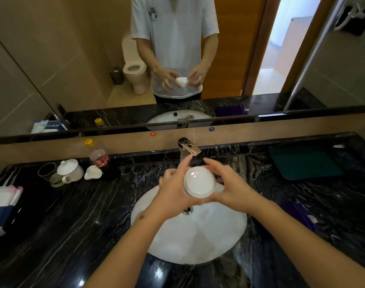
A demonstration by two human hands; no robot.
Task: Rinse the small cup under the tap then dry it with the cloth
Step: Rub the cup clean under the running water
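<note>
A small white cup point(199, 181) is held above the round white sink point(190, 240), just in front of and below the metal tap point(187, 146). My left hand point(173, 187) grips its left side and my right hand point(229, 187) its right side, fingers spread around the rim. The cup's mouth faces up toward me. I cannot tell whether water runs from the tap. A teal cloth point(302, 162) lies folded on the counter at the back right. A purple cloth point(300, 215) lies on the counter just right of my right forearm.
On the black marble counter at the left stand a cola bottle point(99, 157), a white lidded pot point(70, 170), a small white dish point(92, 172), a glass point(46, 171) and a tissue pack point(3, 208). A mirror point(73, 59) spans the wall behind.
</note>
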